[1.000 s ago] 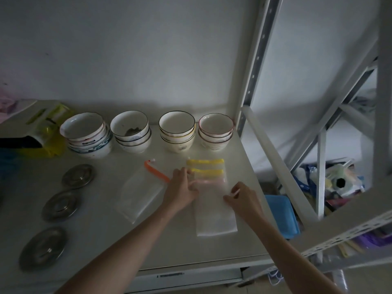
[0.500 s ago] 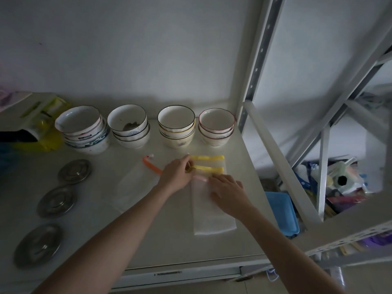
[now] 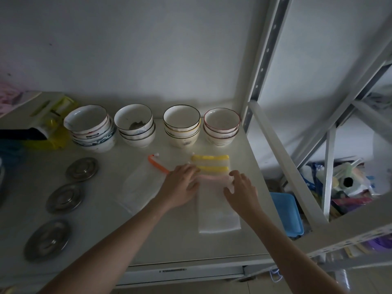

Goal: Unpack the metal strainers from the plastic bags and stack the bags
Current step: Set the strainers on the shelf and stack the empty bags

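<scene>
You are working at the counter (image 3: 101,225), where three metal strainers (image 3: 64,197) are lying along its left side. Your left hand (image 3: 182,187) and right hand (image 3: 240,190) are resting flat, grip open, on the stacked bags (image 3: 216,206), seemingly pressing them.

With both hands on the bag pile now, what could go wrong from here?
1. The stack of bags lies near the table's right edge; a push from the right hand may slide it off.
2. The orange-zip bag lies apart, partly under the left hand, and might be forgotten.
</scene>
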